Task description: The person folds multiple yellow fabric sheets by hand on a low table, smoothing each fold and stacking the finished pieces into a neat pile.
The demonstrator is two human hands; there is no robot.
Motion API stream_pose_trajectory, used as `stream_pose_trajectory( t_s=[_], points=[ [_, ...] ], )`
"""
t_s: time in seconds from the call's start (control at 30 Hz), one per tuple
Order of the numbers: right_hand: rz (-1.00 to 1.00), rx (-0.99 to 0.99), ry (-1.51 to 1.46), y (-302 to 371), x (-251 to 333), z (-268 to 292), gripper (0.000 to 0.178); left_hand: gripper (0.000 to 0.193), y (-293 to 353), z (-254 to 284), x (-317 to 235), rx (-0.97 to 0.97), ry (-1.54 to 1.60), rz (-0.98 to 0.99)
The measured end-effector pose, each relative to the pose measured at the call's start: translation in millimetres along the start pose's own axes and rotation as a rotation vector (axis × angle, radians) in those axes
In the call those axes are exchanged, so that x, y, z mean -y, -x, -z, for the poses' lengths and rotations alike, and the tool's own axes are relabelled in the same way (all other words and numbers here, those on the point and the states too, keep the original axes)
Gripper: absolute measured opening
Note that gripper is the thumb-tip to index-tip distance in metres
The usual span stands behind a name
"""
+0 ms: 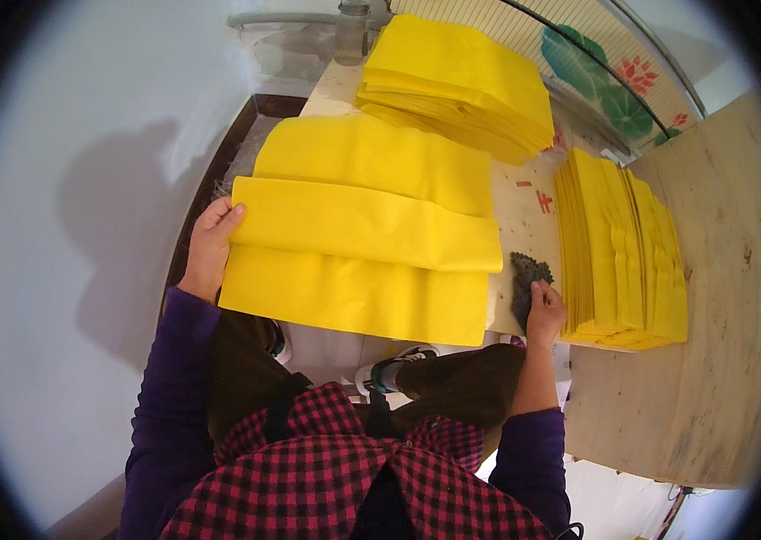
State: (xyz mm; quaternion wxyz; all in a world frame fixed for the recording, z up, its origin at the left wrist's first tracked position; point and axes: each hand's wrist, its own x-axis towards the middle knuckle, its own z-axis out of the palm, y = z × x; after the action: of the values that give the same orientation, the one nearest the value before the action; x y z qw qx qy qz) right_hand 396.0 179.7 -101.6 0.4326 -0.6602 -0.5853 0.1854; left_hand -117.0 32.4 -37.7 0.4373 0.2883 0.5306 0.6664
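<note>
A yellow sheet [353, 292] of cloth-like material lies in front of me, with a folded yellow band [362, 220] running across its middle. My left hand [209, 241] is closed on the left end of that band, its thumb on top. To the right of the sheet, my right hand [546, 315] pinches a dark grey cloth scrap [526, 279] with jagged edges. The scrap is crumpled and sits over the pale tabletop [511, 202], apart from the sheet.
Behind the sheet rises a thick stack of yellow sheets [457, 63]. Folded yellow pieces [623, 252] stand packed at the right, beside a wooden board [722, 225]. A glass jar [351, 34] is at the back. Small red strips [544, 202] mark the tabletop. A white wall [65, 270] bounds the left.
</note>
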Motion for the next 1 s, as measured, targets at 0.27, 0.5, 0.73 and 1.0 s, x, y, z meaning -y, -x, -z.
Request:
stream_pose_trajectory(
  t_s=[0.27, 0.5, 0.73, 1.0],
  points=[
    [0.092, 0.153, -0.124, 6.7, 85.1, 6.2, 0.024, 0.016, -2.7, 5.8, 5.5, 0.039, -0.018, -0.031],
    [-0.071, 0.330, -0.062, 13.5, 150.7, -29.9, 0.031, 0.016, -1.9, 8.1, 4.5, 0.044, 0.036, -0.009],
    [-0.101, 0.339, -0.255, 15.9, 146.2, -38.0, 0.019, 0.022, 0.8, 5.4, 1.4, 0.089, 0.074, 0.000],
    [0.074, 0.183, -0.296, 27.5, 137.7, -40.4, 0.014, 0.025, -0.5, 5.4, 1.5, 0.097, 0.090, -0.003]
  ],
)
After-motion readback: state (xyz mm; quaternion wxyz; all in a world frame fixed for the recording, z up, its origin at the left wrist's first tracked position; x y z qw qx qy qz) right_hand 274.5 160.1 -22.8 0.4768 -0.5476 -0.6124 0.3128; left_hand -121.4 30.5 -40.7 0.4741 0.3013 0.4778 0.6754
